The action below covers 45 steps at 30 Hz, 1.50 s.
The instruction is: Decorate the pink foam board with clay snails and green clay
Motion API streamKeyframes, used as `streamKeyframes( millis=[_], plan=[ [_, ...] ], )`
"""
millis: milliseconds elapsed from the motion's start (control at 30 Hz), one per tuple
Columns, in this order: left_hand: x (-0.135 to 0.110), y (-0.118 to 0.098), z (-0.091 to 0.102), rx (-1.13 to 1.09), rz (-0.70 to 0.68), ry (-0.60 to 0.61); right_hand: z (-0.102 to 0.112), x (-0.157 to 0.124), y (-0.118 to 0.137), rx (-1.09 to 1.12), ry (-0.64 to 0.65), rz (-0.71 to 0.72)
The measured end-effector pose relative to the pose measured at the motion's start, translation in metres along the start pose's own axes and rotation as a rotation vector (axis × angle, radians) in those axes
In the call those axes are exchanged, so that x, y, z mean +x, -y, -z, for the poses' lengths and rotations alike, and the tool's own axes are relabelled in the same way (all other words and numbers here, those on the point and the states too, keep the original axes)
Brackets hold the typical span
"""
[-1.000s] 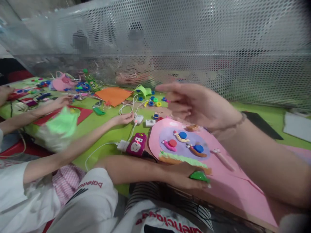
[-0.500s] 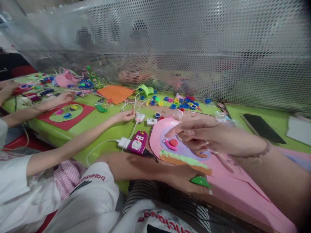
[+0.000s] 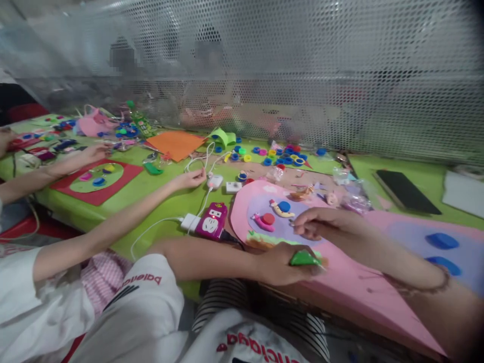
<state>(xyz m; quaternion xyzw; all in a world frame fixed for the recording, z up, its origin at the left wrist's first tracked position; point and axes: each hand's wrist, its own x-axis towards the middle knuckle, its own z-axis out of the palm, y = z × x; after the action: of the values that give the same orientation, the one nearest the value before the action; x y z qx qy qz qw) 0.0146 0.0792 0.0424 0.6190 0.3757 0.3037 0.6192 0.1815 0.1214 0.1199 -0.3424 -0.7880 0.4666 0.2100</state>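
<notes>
My left hand (image 3: 285, 263) rests at the near edge of the pink sheet (image 3: 355, 275), fingers closed around a shiny green piece (image 3: 302, 258) whose kind I cannot make out. Over the sheet's lilac oval (image 3: 254, 205), my right hand (image 3: 321, 224) has its fingertips pinched together; a tiny dark bit shows there, too small to name. Just left of those fingertips lie two snail figures: a pink one with a red cap (image 3: 264, 222) and a cream one with a blue cap (image 3: 283, 207). A light green and brown strip (image 3: 260, 239) runs below them, partly behind my left hand.
A purple power strip (image 3: 212, 222) with a white charger and cables lies to the left. Beside it reaches another person's hand (image 3: 192, 178). Several bottle caps (image 3: 289, 156) are scattered behind, before a perforated metal screen (image 3: 302, 75). A dark flat slab (image 3: 408, 191) lies at right.
My right hand has moved right and down, uncovering the cream snail with the blue cap. The left hand has shifted slightly up and turned with the green piece.
</notes>
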Motion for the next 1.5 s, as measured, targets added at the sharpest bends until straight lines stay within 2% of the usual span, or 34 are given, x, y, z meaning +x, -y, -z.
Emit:
streamKeyframes(
  millis=[33, 100, 167, 233, 333, 433, 533, 833, 1100, 1300, 1500],
  plan=[
    [0.001, 0.003, -0.015, -0.025, -0.049, 0.021, -0.001, 0.001, -0.007, 0.018, -0.068, 0.004],
    [0.001, 0.005, -0.027, -0.046, -0.107, -0.098, -0.003, 0.002, -0.019, 0.051, -0.198, 0.005],
    [0.000, 0.004, -0.023, -0.061, -0.124, -0.170, -0.004, 0.003, -0.028, 0.075, -0.283, -0.006],
    [0.001, 0.003, -0.017, -0.065, -0.107, -0.189, -0.005, 0.003, -0.033, 0.107, -0.320, -0.024],
    [0.003, 0.003, -0.015, -0.038, -0.096, -0.175, -0.007, 0.000, -0.036, 0.145, -0.346, -0.057],
    [0.005, 0.008, -0.017, 0.001, -0.152, -0.146, -0.008, -0.004, -0.036, 0.153, -0.374, -0.097],
    [0.006, 0.014, -0.018, 0.016, -0.187, -0.127, -0.009, -0.009, -0.035, 0.157, -0.358, -0.117],
    [0.008, 0.016, -0.020, -0.065, -0.140, -0.113, -0.009, -0.022, -0.035, 0.213, -0.351, -0.087],
    [0.007, 0.018, -0.019, -0.087, -0.133, -0.081, -0.007, -0.022, -0.034, 0.198, -0.409, -0.069],
    [0.007, 0.016, -0.018, -0.016, -0.212, -0.100, -0.009, -0.023, -0.040, 0.214, -0.354, -0.084],
    [0.006, 0.017, -0.017, 0.038, -0.194, -0.067, -0.011, -0.023, -0.046, 0.195, -0.324, -0.094]
  ],
)
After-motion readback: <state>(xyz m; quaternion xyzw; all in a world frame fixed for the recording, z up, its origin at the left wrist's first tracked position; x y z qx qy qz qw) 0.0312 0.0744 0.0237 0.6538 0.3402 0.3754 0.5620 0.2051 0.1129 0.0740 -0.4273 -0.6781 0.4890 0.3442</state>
